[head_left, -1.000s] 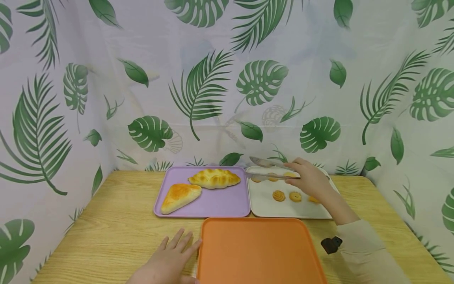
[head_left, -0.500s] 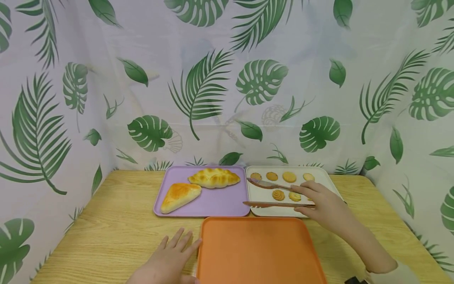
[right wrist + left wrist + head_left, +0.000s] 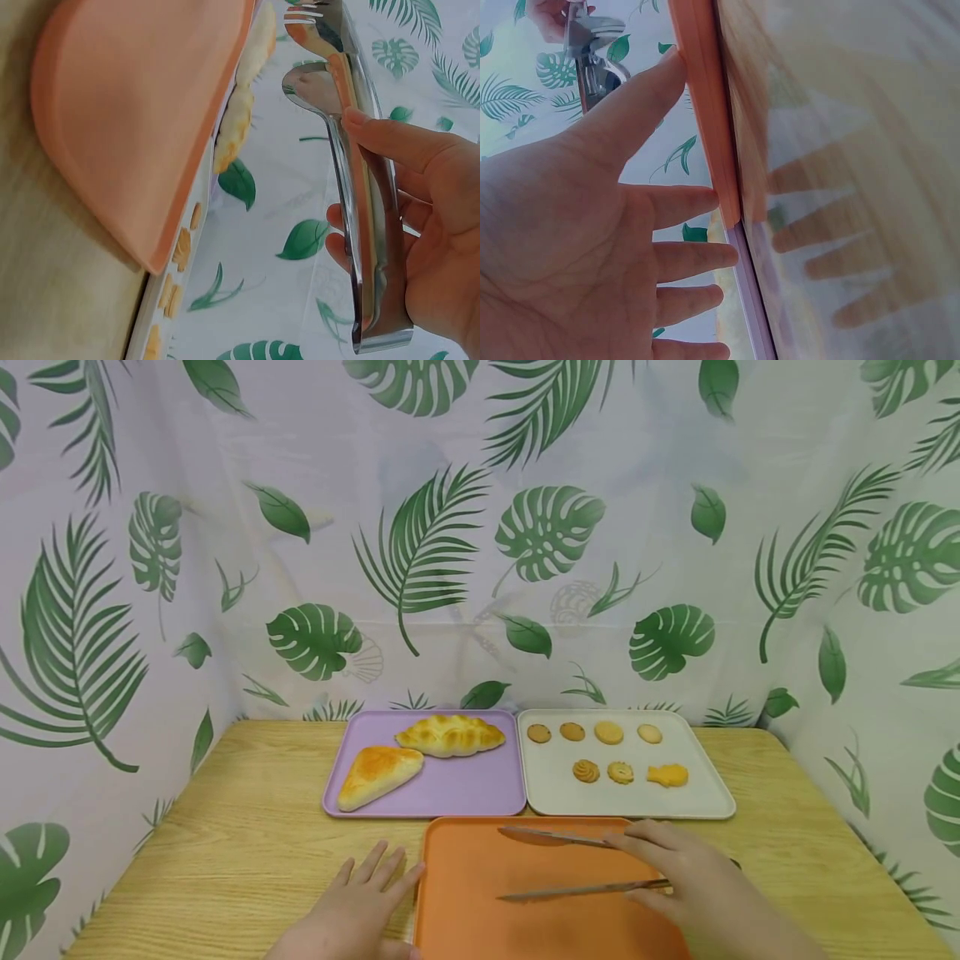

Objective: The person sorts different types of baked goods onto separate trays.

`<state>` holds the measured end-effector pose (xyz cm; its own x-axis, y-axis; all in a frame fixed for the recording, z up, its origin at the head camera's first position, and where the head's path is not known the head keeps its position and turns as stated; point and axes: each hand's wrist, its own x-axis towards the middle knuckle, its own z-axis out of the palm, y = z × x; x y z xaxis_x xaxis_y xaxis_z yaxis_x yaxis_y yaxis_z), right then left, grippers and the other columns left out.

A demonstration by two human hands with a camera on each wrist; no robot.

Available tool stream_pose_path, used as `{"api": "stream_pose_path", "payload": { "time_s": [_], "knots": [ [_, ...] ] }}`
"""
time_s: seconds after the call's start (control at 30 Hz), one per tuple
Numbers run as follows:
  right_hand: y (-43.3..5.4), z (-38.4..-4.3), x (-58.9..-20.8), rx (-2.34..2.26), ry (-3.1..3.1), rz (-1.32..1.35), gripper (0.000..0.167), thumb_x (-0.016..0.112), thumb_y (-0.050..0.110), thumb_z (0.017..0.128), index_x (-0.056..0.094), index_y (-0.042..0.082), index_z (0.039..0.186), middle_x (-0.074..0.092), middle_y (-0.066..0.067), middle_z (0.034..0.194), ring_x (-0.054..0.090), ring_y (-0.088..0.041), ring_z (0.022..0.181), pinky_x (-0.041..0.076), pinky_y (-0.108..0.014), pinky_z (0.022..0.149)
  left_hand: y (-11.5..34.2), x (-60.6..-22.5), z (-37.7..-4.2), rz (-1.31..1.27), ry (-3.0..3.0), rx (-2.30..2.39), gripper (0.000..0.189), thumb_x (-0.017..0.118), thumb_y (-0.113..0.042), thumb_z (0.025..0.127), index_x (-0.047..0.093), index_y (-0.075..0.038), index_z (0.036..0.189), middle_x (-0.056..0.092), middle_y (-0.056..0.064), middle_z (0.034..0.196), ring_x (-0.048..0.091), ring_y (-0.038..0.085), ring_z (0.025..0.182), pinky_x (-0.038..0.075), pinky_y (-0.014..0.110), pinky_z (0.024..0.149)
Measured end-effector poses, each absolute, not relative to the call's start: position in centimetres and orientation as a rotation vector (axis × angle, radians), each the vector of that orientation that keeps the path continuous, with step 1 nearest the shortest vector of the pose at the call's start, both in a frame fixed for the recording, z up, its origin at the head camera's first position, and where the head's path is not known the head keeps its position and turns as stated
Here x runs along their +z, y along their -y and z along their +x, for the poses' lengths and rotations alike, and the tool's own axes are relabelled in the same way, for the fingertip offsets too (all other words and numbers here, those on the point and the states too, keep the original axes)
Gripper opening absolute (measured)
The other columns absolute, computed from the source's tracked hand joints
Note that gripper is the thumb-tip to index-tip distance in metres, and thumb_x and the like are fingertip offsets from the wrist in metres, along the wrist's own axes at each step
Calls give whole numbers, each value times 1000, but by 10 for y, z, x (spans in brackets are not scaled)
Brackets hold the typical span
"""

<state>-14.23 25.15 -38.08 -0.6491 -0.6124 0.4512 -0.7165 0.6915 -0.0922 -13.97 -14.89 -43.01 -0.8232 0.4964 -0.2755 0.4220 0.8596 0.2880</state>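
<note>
My right hand (image 3: 693, 881) grips metal serving tongs (image 3: 356, 195) over the right part of an orange tray (image 3: 480, 852). In the right wrist view the tongs' two arms stand apart, one ending in a fork shape and the other in a spoon shape, with nothing between them. The thumb lies on one arm and fingers curl round the other. My left hand (image 3: 348, 906) has its fingers spread at the orange tray's left edge; in the left wrist view, its thumb and index fingertip (image 3: 705, 199) meet the tray's rim.
Behind the orange tray, a lilac tray (image 3: 472, 793) bears a braided bread (image 3: 450, 737) and a triangular bread (image 3: 378, 777). Beside it, a cream tray (image 3: 551, 797) holds two rows of cookies, one a fish-shaped cookie (image 3: 667, 775). A leaf-patterned cloth (image 3: 450, 552) encloses the wooden table (image 3: 195, 860).
My right hand has brought the tongs from above the cream tray toward me, over the orange tray. All cookies now show uncovered. The left hand has stayed at the tray's edge.
</note>
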Motion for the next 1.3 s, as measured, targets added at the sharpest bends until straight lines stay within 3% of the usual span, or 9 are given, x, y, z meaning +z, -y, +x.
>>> {"api": "stream_pose_path", "payload": {
  "time_s": [0.17,0.33,0.5,0.77,1.07,1.3],
  "knots": [
    [-245,-131,-388,397,2590,1145,63,86,26,70,62,22,128,62,6,114,60,-11,94,56,-27,72,149,-430,-140,676,-2691,306,95,65,-65,77,33,-16,153,29,19,159,18,43,148,22,70,111],
    [-233,-127,-397,483,2517,1320,58,83,28,76,61,18,129,61,8,112,58,-5,91,51,-17,70,149,-431,-139,686,-2700,306,95,66,-65,77,35,-16,152,30,19,158,19,43,148,23,70,110],
    [-224,-124,-404,483,2456,1390,47,73,41,85,64,16,124,59,11,106,52,1,88,42,-8,71,150,-431,-139,709,-2711,323,96,66,-65,76,36,-14,151,31,20,157,20,44,147,24,71,109],
    [-218,-121,-406,494,2562,1380,48,65,49,89,64,17,124,59,11,106,52,0,89,48,-15,70,149,-431,-139,706,-2693,348,97,65,-66,76,34,-14,152,29,21,158,17,45,148,22,72,109],
    [-222,-124,-403,424,2657,1232,50,80,30,79,65,16,125,63,4,109,59,-9,91,53,-22,68,150,-430,-139,695,-2685,371,97,66,-65,76,34,-15,152,29,21,158,15,45,148,20,72,110],
    [-225,-125,-400,437,2665,1149,57,85,25,72,65,19,125,63,5,109,59,-9,90,53,-23,67,150,-429,-138,701,-2690,375,96,67,-64,76,34,-15,152,29,21,158,16,45,148,21,72,110]
  ]
}}
